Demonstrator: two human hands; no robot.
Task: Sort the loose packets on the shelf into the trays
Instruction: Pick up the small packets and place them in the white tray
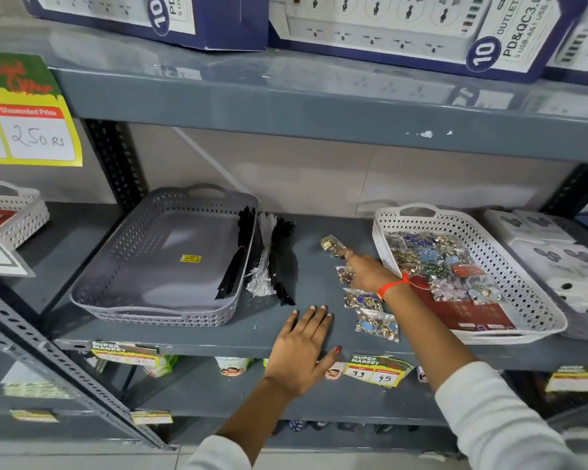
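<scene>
Head view: L hand flat on shelf edge, fingers spread, holding nothing, prob. bracing. R hand reaching fwd over loose button packets, fingertips at gold packet; grip unclear. Packets run in line, front to back, under R wrist. White tray just right of R hand, part-filled; grey tray left of L hand; zipper bundles lie lengthwise front-back.

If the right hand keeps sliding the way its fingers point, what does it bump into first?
Probably the gold packet lying loose on the shelf: the right hand points up and left, and its fingertips are almost touching it already.
</scene>
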